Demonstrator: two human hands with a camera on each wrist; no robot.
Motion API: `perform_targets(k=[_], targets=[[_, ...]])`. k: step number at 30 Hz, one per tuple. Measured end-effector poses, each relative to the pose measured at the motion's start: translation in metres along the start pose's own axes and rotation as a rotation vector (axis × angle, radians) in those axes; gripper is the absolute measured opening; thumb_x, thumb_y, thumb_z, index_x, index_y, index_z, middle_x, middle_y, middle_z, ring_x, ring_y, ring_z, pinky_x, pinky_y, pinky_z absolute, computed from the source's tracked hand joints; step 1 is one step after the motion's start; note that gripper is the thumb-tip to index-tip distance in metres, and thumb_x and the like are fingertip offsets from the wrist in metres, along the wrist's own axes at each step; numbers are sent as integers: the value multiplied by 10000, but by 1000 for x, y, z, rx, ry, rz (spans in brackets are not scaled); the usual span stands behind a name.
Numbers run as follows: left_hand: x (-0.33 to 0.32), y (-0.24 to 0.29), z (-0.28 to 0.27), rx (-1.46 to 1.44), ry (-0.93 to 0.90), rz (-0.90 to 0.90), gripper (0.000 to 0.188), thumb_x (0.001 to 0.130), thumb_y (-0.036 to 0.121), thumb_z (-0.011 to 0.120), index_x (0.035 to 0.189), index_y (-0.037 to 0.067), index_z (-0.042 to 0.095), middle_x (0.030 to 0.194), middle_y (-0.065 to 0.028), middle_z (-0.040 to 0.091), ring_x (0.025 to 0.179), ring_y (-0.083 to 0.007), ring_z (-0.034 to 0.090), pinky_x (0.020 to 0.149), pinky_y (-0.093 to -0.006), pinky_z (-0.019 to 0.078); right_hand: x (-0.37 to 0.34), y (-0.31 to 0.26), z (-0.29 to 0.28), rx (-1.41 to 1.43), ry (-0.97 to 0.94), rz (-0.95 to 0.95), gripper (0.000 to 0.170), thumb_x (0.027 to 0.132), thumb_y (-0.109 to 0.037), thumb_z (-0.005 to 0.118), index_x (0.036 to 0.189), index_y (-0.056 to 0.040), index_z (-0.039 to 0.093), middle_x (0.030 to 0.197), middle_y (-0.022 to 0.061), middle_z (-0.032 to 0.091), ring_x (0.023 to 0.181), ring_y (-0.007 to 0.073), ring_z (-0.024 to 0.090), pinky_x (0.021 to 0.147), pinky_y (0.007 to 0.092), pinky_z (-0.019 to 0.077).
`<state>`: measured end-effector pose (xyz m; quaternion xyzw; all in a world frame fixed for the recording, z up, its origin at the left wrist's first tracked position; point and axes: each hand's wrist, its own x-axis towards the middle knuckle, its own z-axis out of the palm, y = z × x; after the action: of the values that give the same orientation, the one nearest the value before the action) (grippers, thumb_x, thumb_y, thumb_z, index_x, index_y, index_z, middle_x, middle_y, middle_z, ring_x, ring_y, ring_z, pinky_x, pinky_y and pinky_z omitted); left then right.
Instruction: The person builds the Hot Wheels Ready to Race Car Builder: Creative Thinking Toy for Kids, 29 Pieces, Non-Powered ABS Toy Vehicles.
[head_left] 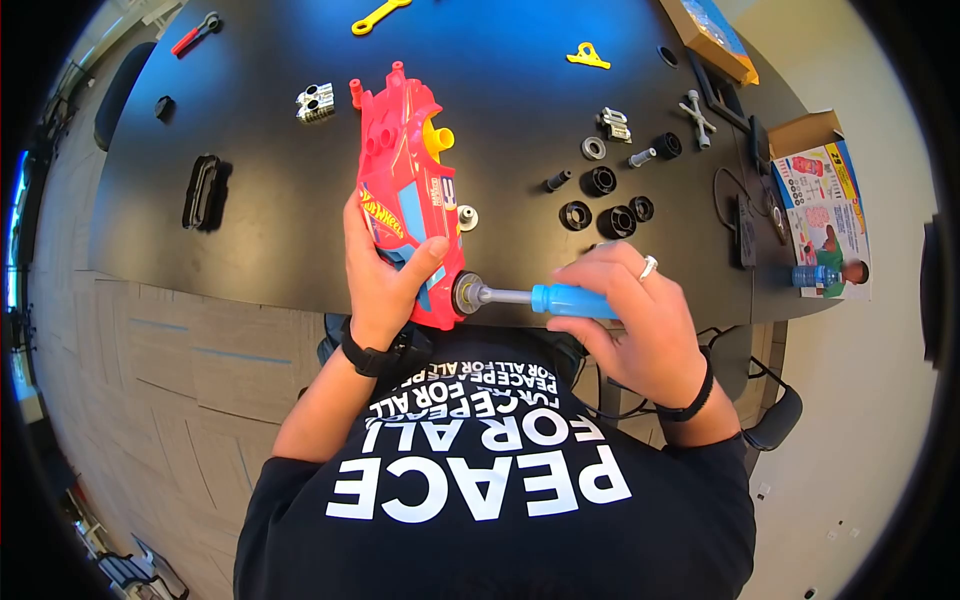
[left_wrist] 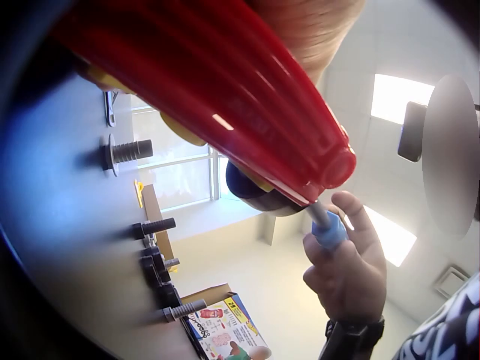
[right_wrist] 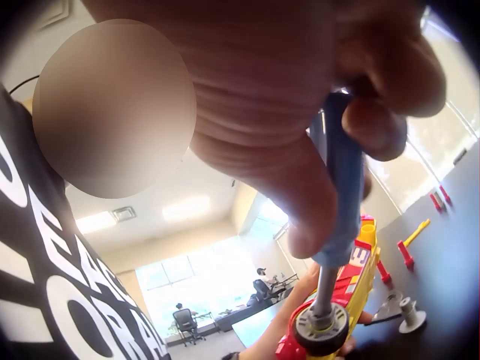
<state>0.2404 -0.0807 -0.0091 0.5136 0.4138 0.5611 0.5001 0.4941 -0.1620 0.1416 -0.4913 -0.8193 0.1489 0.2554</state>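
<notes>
My left hand [head_left: 383,290] grips a red toy car body [head_left: 400,150] with blue windows and "Hot Wheels" lettering, held on its side over the table's near edge. My right hand [head_left: 640,315] holds a toy screwdriver [head_left: 573,300] by its blue handle, thumb and fingers around it. The grey shaft [right_wrist: 325,289] runs straight to the hub of a black wheel [right_wrist: 322,337] at the near end of the car. In the left wrist view, that wheel [left_wrist: 259,191] sits against the car's side. The screwdriver's tip is hidden in the hub.
Several loose black wheels [head_left: 600,181] lie right of the car, near a grey cross-shaped wrench [head_left: 697,118]. A silver engine piece [head_left: 315,102], a black frame-like part [head_left: 205,192] and a yellow wrench [head_left: 380,15] lie left and beyond. A printed box [head_left: 825,200] stands at the right edge.
</notes>
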Motion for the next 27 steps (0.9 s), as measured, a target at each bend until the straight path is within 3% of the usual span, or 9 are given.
perform_targets(k=[3, 7, 9, 13, 18, 22, 24, 25, 27], targets=[[-1, -1, 2, 12, -9, 10, 1002, 885, 309, 951, 1610, -45, 357, 1438, -167, 618, 1273, -223, 677, 1100, -392, 547, -7, -3, -2, -57, -48, 138, 441, 898, -181, 897, 1259, -41, 686, 1090, 117, 691, 891, 319, 726, 723, 410, 591], [-1, 3, 2, 15, -20, 10, 1023, 881, 325, 957, 1614, -49, 350, 1463, -175, 599, 1306, -230, 659, 1119, -399, 534, 0, -10, -4, -22, -21, 30, 489, 909, -195, 895, 1305, -25, 664, 1090, 144, 690, 895, 329, 731, 720, 415, 598], [0, 1, 2, 25, -24, 12, 1030, 879, 328, 960, 1615, -48, 346, 1461, -179, 602, 1305, -233, 662, 1120, -399, 535, -7, -12, -5, -45, -140, 200, 532, 924, -202, 888, 1354, -10, 641, 1098, 167, 684, 901, 342, 735, 721, 425, 601], [0, 2, 2, 29, -20, 34, 1036, 877, 335, 962, 1616, -48, 345, 1457, -180, 606, 1299, -234, 666, 1120, -401, 536, 1, -17, -5, 40, -44, 117, 578, 926, -198, 885, 1402, -9, 619, 1103, 179, 681, 900, 352, 736, 727, 431, 600], [0, 4, 2, -7, -29, -4, 1032, 879, 336, 960, 1615, -48, 346, 1468, -180, 595, 1313, -234, 656, 1125, -405, 531, -6, -15, -1, 25, -93, 259, 621, 913, -167, 886, 1444, -15, 601, 1129, 179, 673, 908, 370, 727, 737, 442, 596], [-1, 0, 0, 29, -18, 15, 1027, 880, 323, 959, 1617, -46, 346, 1467, -178, 596, 1308, -234, 660, 1120, -404, 536, 0, -16, 1, 49, -28, 101, 618, 917, -187, 884, 1443, -27, 601, 1008, 164, 701, 836, 371, 721, 705, 443, 586], [-1, 0, 1, -14, -25, -11, 1028, 876, 313, 960, 1619, -43, 346, 1468, -177, 596, 1306, -235, 661, 1116, -403, 538, -7, -15, 1, 29, -114, 279, 644, 924, -215, 880, 1466, -28, 588, 1006, 161, 698, 831, 370, 721, 700, 441, 585], [0, -1, 2, -16, -27, -9, 1028, 876, 313, 960, 1619, -43, 346, 1468, -177, 596, 1306, -235, 661, 1116, -403, 538, -5, -14, 1, 27, -112, 280, 644, 924, -215, 880, 1466, -28, 588, 1006, 161, 698, 831, 370, 721, 700, 441, 585], [-1, -2, 1, 10, -19, 12, 1022, 874, 298, 960, 1618, -42, 349, 1466, -174, 596, 1302, -234, 661, 1115, -400, 537, 2, -13, 4, 20, 15, 36, 639, 946, -267, 869, 1461, -16, 585, 987, 158, 708, 827, 354, 735, 689, 435, 587]])
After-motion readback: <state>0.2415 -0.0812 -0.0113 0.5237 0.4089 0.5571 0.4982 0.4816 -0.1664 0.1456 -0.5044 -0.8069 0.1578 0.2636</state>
